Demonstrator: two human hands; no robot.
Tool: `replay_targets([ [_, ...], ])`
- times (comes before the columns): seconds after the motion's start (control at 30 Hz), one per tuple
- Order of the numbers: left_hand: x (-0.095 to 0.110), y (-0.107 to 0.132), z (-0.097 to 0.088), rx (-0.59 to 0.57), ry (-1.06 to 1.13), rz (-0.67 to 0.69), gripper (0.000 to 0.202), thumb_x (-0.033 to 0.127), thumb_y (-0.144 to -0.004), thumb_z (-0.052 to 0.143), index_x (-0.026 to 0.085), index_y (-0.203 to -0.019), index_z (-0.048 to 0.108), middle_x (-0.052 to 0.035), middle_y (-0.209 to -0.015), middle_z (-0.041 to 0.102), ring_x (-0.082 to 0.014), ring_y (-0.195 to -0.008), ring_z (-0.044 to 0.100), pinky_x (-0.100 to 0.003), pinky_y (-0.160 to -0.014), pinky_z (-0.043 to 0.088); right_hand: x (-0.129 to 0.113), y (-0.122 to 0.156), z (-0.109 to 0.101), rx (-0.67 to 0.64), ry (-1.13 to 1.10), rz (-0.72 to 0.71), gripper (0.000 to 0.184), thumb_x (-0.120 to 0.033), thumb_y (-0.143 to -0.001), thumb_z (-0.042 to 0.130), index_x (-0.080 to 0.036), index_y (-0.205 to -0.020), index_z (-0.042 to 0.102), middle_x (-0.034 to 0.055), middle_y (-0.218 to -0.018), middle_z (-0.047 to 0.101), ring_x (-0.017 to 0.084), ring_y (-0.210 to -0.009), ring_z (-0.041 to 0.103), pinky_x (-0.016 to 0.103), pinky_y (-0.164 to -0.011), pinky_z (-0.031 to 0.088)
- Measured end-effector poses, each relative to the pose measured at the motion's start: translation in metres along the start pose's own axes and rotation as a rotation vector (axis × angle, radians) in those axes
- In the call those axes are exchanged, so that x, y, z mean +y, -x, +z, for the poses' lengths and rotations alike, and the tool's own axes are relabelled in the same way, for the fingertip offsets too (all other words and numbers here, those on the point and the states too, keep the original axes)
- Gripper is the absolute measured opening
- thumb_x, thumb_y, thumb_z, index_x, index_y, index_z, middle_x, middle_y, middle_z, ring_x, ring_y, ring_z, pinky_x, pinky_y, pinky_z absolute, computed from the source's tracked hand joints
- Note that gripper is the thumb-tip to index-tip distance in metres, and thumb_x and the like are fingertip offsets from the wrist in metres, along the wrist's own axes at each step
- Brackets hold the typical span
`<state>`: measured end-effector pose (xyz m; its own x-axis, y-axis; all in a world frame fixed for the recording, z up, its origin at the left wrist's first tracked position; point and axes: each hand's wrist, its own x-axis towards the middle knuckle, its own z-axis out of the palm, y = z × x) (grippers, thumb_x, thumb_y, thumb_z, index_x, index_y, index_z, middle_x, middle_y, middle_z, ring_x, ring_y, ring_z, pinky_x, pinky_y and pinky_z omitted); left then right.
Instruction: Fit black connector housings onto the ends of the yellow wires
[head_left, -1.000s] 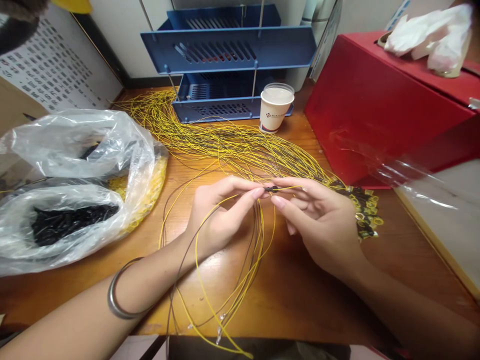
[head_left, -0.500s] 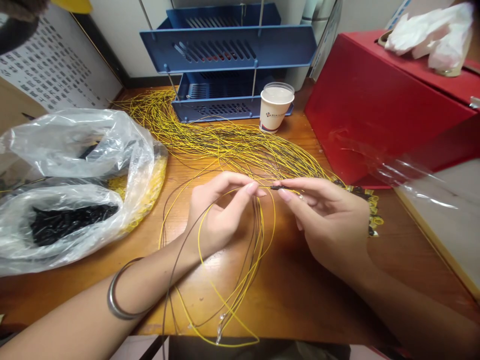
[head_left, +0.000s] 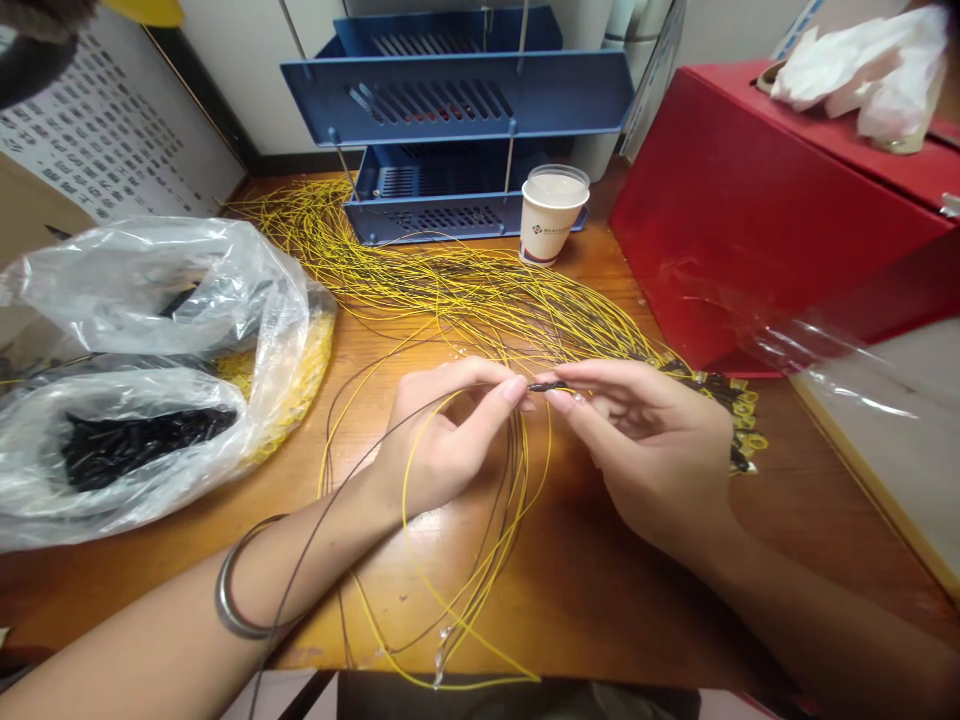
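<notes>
A small black sleeve (head_left: 547, 386) sits between my two hands, above the middle of the table. Thumb and forefinger of my left hand (head_left: 457, 420) pinch its left end, where a yellow wire (head_left: 406, 490) and a dark wire (head_left: 330, 500) trail out towards me. My right hand (head_left: 652, 430) is closed in a pinch at the sleeve's right end; its other fingers are curled behind. Several loose yellow and dark wires loop down below my hands to the table's front edge, with shiny ends (head_left: 439, 665) there.
Behind my hands lies a long bundle of yellow and dark wires (head_left: 450, 285). At left, an open plastic bag (head_left: 285, 350) holds black pieces (head_left: 142, 445). A paper cup (head_left: 551, 225) stands before the blue rack (head_left: 457, 100). A red box (head_left: 765, 220) is at right.
The black sleeve has moved slightly left and down, its left end now at my left fingertips. My hands have come closer together, and the trailing dark wire has swung left.
</notes>
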<state>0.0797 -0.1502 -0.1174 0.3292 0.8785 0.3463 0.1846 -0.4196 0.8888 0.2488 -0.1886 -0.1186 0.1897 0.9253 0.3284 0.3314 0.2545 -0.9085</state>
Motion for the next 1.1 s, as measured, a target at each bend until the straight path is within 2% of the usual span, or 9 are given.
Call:
replay_targets([
  [0.23,0.0013,0.0007,-0.0008,0.070,-0.020,0.039,0.016,0.020,-0.094,0.060,0.016,-0.081,0.069,0.0010,-0.077,0.073,-0.0076,-0.072,0.066,-0.016,-0.073,0.052,0.0001,0.0002,-0.0016,0.033,0.039,-0.027,0.016,-0.017,-0.083,0.074,-0.024,-0.097,0.076,0.0060,-0.094,0.076,0.017,-0.078,0.071,0.023,-0.050,0.048],
  [0.4,0.0012,0.0002,0.0001,0.077,0.017,-0.003,0.018,0.025,-0.095,0.060,0.016,-0.081,0.068,-0.0005,-0.077,0.072,-0.0097,-0.070,0.066,-0.019,-0.070,0.053,-0.0011,-0.0003,-0.0032,0.003,0.100,-0.040,0.021,-0.019,-0.079,0.076,-0.023,-0.100,0.076,0.0051,-0.093,0.076,0.011,-0.060,0.063,0.023,-0.045,0.044],
  [0.5,0.0011,0.0004,-0.0002,0.077,0.024,-0.025,0.019,0.027,-0.094,0.060,0.016,-0.081,0.068,-0.0017,-0.077,0.072,-0.0112,-0.068,0.066,-0.022,-0.068,0.054,-0.0017,-0.0007,-0.0034,-0.029,0.084,-0.013,0.023,-0.019,-0.079,0.076,-0.022,-0.102,0.075,0.0054,-0.093,0.076,0.011,-0.058,0.062,0.022,-0.044,0.045],
  [0.63,0.0007,0.0008,-0.0006,0.058,0.023,-0.017,0.017,0.028,-0.094,0.061,0.017,-0.083,0.068,-0.0021,-0.078,0.073,-0.0121,-0.069,0.067,-0.022,-0.068,0.054,-0.0030,-0.0015,-0.0020,-0.012,0.041,-0.007,0.014,-0.018,-0.080,0.074,-0.021,-0.094,0.076,0.0029,-0.079,0.075,0.010,-0.051,0.060,0.022,-0.042,0.045],
  [0.8,0.0014,0.0004,-0.0004,-0.039,0.045,-0.034,0.015,0.027,-0.093,0.061,0.018,-0.084,0.070,-0.0029,-0.080,0.075,-0.0135,-0.072,0.070,-0.023,-0.068,0.054,-0.0046,-0.0025,-0.0014,-0.043,0.042,-0.009,0.007,-0.021,-0.080,0.075,-0.020,-0.087,0.076,0.0017,-0.069,0.073,0.009,-0.046,0.056,0.021,-0.039,0.043],
  [1.0,0.0030,-0.0003,-0.0008,-0.030,0.021,-0.012,0.018,0.023,-0.094,0.059,0.016,-0.081,0.069,-0.0018,-0.078,0.074,-0.0118,-0.073,0.069,-0.022,-0.073,0.054,-0.0038,-0.0022,-0.0017,-0.043,0.063,-0.020,0.005,-0.023,-0.082,0.074,-0.019,-0.084,0.075,0.0008,-0.064,0.070,0.008,-0.044,0.054,0.020,-0.038,0.041],
  [1.1,0.0024,0.0000,-0.0010,-0.027,0.004,-0.004,0.018,0.023,-0.094,0.059,0.016,-0.081,0.069,-0.0012,-0.076,0.074,-0.0110,-0.069,0.067,-0.022,-0.072,0.053,-0.0022,-0.0022,-0.0018,-0.040,0.076,-0.031,0.005,-0.023,-0.082,0.074,-0.019,-0.085,0.075,0.0011,-0.066,0.071,0.008,-0.045,0.054,0.020,-0.039,0.042],
])
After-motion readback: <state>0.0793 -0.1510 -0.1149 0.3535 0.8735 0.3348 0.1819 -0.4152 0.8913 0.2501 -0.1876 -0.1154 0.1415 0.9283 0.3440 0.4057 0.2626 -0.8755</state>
